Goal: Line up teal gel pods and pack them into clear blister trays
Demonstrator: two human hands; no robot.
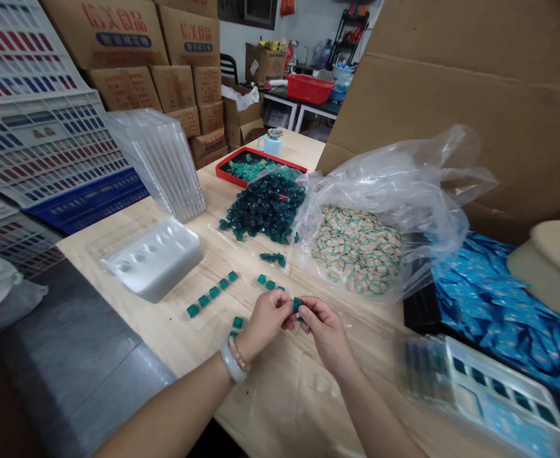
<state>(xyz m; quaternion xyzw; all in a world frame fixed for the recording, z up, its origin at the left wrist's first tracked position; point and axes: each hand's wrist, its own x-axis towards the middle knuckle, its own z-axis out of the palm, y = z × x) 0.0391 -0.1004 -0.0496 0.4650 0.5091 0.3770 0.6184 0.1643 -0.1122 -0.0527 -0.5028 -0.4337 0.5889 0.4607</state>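
Observation:
My left hand (269,320), with bangles at its wrist, is pinched closed at one side of a small dark green square piece (297,305). From the other side my right hand (326,329) pinches the same piece between thumb and fingers. Just beyond them, a short row of green squares (266,282) lies on the table, partly hidden by my left hand. A longer row of green squares (213,292) sits farther left. Near my left wrist are more green squares (238,322). A small cluster of dark green pieces (273,258) lies below a large heap of them (266,207).
Clear plastic trays (153,257) and a tall tray stack (165,165) stand left. A clear bag of patterned pieces (358,248) lies right of the heap. Behind are a red-rimmed tray (222,170) and mug (273,144). Blue packets (480,286) and filled packs (499,394) occupy the right.

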